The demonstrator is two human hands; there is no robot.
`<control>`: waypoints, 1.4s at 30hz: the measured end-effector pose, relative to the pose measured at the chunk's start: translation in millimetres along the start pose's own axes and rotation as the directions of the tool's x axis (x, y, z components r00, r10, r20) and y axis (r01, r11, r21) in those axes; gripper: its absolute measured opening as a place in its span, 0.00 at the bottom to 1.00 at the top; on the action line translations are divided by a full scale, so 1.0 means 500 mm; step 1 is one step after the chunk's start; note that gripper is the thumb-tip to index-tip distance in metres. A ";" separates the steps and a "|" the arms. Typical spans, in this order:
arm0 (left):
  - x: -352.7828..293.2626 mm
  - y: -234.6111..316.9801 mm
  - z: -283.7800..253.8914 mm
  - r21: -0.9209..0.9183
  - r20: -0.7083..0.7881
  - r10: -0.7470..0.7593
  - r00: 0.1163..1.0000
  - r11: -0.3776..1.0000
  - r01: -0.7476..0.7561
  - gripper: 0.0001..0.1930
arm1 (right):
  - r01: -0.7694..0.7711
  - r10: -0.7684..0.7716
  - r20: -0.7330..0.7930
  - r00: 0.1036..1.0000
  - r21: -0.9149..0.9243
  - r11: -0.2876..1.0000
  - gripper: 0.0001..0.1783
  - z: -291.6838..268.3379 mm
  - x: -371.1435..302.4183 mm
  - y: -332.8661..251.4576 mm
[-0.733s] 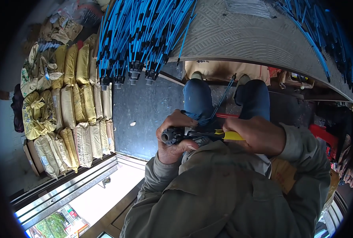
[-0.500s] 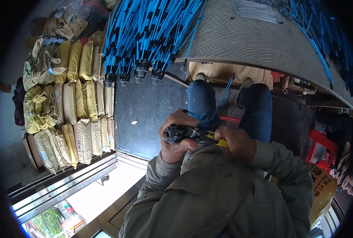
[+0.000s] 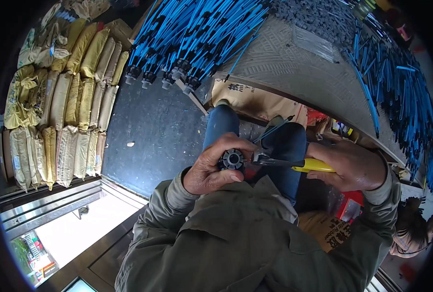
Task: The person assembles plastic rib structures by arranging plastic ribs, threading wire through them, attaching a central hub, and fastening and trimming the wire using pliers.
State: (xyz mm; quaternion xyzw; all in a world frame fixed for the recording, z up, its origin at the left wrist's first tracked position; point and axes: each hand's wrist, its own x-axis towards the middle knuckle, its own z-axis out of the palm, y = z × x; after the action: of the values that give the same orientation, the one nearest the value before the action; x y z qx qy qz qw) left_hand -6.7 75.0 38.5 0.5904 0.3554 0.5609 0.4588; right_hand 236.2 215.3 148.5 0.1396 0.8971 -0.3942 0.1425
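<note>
A black round fitting (image 3: pixel 233 158) with a notched rim and a hole in its middle sits in the grip of my left hand (image 3: pixel 211 168), its open end facing up. My right hand (image 3: pixel 350 165) is closed around the yellow handle (image 3: pixel 316 166) of a hand tool that looks like pliers. The tool's dark metal head touches or nearly touches the fitting's right side; I cannot tell which. A thin blue tube (image 3: pixel 274 130) with a black tip sticks out beyond the fitting, above my knees. Whether it joins the fitting is hidden by my left hand.
A patterned worktop (image 3: pixel 274 63) ahead carries a heap of blue tubes with black fittings (image 3: pixel 192 39), many grey small parts (image 3: pixel 318 19) and a clear plastic bag (image 3: pixel 316 44). More blue tubes (image 3: pixel 396 97) lie at the right. Stacked sacks (image 3: pixel 61 97) stand left of the dark floor (image 3: pixel 153 131).
My right hand has moved to the right with the tool, which now points left at the fitting. My left hand has turned the fitting upward. The view has shifted.
</note>
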 end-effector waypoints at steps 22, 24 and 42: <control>-0.087 0.032 -0.060 -0.042 -0.398 0.009 0.917 0.999 -0.028 0.37 | -0.095 0.003 -0.547 0.837 -0.139 0.986 0.17 0.042 0.039 0.048; -0.113 0.043 -0.114 -0.133 -0.552 0.078 0.830 0.975 -0.180 0.39 | -0.386 0.014 -0.726 0.687 -0.348 0.854 0.17 0.031 0.037 0.126; -0.266 -0.241 -0.145 -0.744 -0.661 -0.320 0.679 0.399 -0.536 0.29 | 0.431 -0.550 -0.551 0.627 -0.343 0.835 0.30 0.310 0.305 0.058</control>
State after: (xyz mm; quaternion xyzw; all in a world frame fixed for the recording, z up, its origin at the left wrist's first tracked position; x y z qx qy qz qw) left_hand -82.6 0.4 -123.1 -0.0085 0.0948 0.8730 0.4783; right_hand 128.9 139.4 -27.4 -0.0008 0.9262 -0.2662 -0.2671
